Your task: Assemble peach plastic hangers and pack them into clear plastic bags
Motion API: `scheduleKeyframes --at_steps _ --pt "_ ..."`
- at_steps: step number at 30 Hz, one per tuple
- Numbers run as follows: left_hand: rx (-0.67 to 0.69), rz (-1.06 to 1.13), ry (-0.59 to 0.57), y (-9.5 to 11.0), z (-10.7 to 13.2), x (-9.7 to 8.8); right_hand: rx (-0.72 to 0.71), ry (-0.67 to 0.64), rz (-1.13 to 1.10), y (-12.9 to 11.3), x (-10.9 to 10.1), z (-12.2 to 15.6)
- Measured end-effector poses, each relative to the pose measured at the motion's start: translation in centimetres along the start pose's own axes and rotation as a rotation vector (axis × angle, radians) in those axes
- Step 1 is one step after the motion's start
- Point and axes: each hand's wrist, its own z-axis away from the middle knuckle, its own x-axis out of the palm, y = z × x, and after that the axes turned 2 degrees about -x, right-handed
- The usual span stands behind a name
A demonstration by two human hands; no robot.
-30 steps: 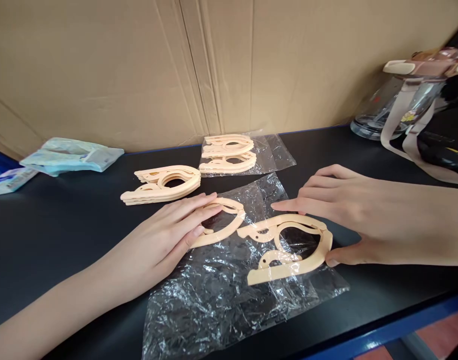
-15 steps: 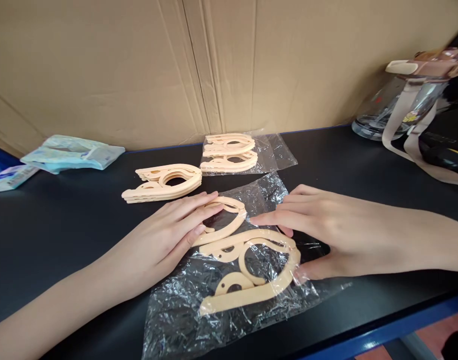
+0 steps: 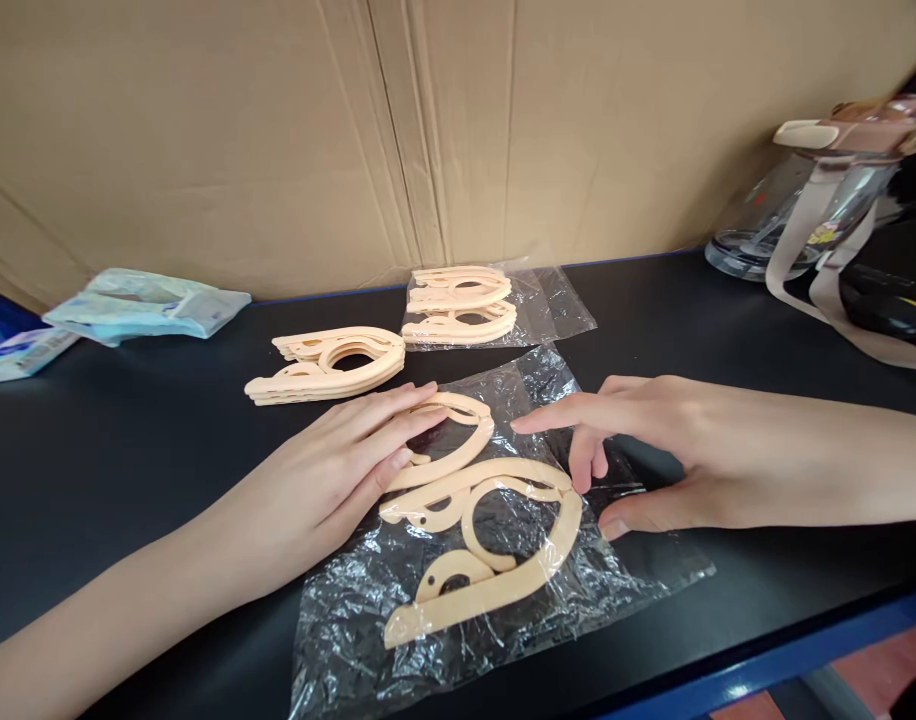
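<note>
Two beige folded plastic hangers, a front hanger and a rear hanger, lie side by side at a clear plastic bag. Whether each is fully inside the film is hard to make out. My left hand lies flat over the left part of the rear hanger, fingers stretched out, pressing on it and hiding that end. At the bag's right side is my right hand, its index finger extended and thumb apart. It grips nothing, and its fingers are close to the front hanger's rounded end.
Behind my left hand stands a stack of similar hangers. Farther back, more hangers lie in another clear bag against the cardboard. Tissue packs are at left, a strapped water bottle at back right.
The front hanger has slid slightly left and toward me. My right hand has drawn off its rounded end, with the fingers spread wider. My left hand has stayed in place.
</note>
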Motion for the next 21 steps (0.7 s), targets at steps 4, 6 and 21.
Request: scheduleKeyframes --at_steps 4,6,21 --pt "0.003 0.001 0.000 0.05 -0.01 0.01 -0.038 -0.075 -0.130 -0.39 -0.10 -0.35" --pt "0.004 0.002 0.001 0.06 -0.01 -0.02 -0.044 -0.110 -0.185 -0.61 -0.12 -0.40" --pt "-0.014 0.013 -0.001 0.06 0.03 -0.02 -0.024 -0.110 -0.204 -0.84 -0.08 -0.11"
